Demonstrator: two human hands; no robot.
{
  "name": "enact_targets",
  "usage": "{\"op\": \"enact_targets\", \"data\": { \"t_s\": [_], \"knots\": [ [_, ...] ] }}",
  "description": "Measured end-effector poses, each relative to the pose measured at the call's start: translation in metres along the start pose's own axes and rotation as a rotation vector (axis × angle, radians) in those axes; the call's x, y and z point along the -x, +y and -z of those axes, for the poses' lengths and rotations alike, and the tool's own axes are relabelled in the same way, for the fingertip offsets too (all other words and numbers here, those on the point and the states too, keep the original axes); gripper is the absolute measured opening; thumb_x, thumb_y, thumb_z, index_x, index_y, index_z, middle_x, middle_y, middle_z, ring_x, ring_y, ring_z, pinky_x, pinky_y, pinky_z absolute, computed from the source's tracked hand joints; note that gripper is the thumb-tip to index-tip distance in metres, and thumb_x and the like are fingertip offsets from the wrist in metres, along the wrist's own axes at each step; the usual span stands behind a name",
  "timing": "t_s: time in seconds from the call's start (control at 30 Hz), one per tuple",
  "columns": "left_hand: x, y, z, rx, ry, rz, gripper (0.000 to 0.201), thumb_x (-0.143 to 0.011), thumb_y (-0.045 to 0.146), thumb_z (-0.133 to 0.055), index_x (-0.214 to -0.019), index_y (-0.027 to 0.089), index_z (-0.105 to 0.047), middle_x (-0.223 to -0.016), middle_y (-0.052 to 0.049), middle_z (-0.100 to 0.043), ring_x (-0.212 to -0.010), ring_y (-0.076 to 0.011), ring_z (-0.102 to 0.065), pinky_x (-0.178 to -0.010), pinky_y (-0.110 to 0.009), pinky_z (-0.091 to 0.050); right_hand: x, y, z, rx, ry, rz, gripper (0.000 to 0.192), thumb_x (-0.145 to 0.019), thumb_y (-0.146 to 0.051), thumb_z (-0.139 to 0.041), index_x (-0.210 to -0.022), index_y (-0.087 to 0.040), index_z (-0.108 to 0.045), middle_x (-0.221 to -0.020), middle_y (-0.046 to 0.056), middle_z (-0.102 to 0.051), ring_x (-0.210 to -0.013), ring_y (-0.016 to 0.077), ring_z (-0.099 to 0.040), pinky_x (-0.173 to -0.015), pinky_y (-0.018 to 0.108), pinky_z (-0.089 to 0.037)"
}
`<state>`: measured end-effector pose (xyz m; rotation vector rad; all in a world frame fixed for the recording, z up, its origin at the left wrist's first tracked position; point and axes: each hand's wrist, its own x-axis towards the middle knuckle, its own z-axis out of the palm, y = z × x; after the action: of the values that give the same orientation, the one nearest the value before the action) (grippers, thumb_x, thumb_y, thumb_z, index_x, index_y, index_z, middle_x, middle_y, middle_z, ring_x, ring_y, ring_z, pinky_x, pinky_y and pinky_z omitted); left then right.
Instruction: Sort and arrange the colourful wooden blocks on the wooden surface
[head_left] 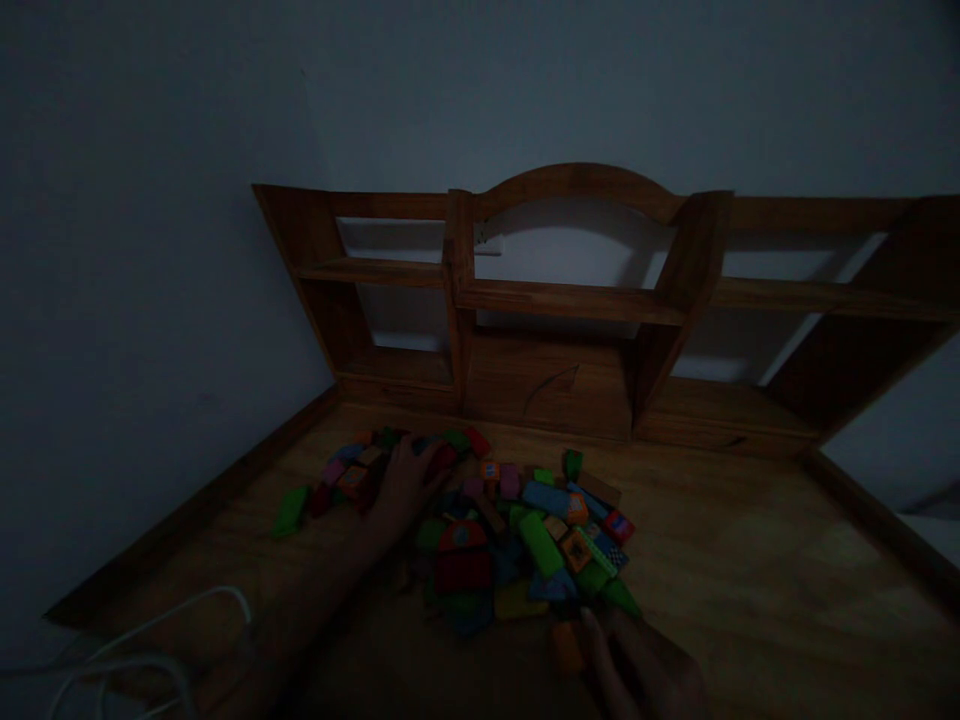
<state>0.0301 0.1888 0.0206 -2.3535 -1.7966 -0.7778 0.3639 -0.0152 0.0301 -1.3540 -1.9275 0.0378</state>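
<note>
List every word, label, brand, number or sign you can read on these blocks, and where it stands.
No text can be read with certainty.
Dark-marked orange block: dark print, too blurred to make out.
Red-and-blue block: pale marks, too small to read.
Pale-marked orange block: print too small to read.
Red arched block: round bluish mark, no legible lettering.
</note>
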Motion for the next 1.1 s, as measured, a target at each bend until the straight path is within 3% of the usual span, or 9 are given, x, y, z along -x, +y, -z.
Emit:
{"op": "enact_targets", "data": {
  "t_s": [0.37,0.53,0.83,1.1],
  "knots": [
    [-0.007,-0.001,0.001,-0.051,-0.119,0.02,0.047,-0.093,0.047,-0.058,-0.137,0.03,-0.057,-0.134,-0.014,-0.044,-0.116,-0.033,-0.05,-0.101,-0.048,-0.042,-0.001,-0.003,0.0,0.004,0.063,0.014,0.045,-0.106,-0.038,-0.036,-0.082,-0.021,-0.071,-0.069,0.006,-0.068,-0.058,0.0153,-0.067,-0.056,0.021,-0.051],
    [-0.013,-0.002,0.001,-0.066,-0.157,0.048,0.047,-0.091,0.052,-0.06,-0.132,0.029,-0.062,-0.129,-0.015,-0.046,-0.109,-0.0333,-0.051,-0.095,-0.048,-0.044,-0.002,-0.003,0.003,-0.03,0.008,-0.017,0.042,-0.106,-0.037,-0.038,-0.082,-0.021,-0.069,-0.068,0.004,-0.067,-0.058,0.015,-0.067,-0.056,0.021,-0.052],
    [-0.011,-0.003,0.0,-0.007,-0.145,0.068,0.045,-0.08,0.047,-0.074,-0.121,0.028,-0.069,-0.123,-0.013,-0.049,-0.114,-0.0325,-0.05,-0.1,-0.049,-0.041,-0.003,-0.002,0.005,0.007,-0.008,0.017,0.049,-0.106,-0.045,-0.035,-0.086,-0.02,-0.073,-0.067,0.006,-0.068,-0.055,0.0157,-0.066,-0.056,0.023,-0.054],
    [-0.009,-0.001,0.002,0.093,-0.117,0.084,0.042,-0.074,0.04,-0.081,-0.113,0.026,-0.072,-0.125,-0.012,-0.051,-0.115,-0.0333,-0.05,-0.101,-0.051,-0.041,-0.003,-0.003,0.007,-0.011,-0.005,-0.005,0.045,-0.106,-0.04,-0.038,-0.08,-0.02,-0.07,-0.067,0.005,-0.068,-0.055,0.0148,-0.065,-0.057,0.022,-0.052]
  ]
}}
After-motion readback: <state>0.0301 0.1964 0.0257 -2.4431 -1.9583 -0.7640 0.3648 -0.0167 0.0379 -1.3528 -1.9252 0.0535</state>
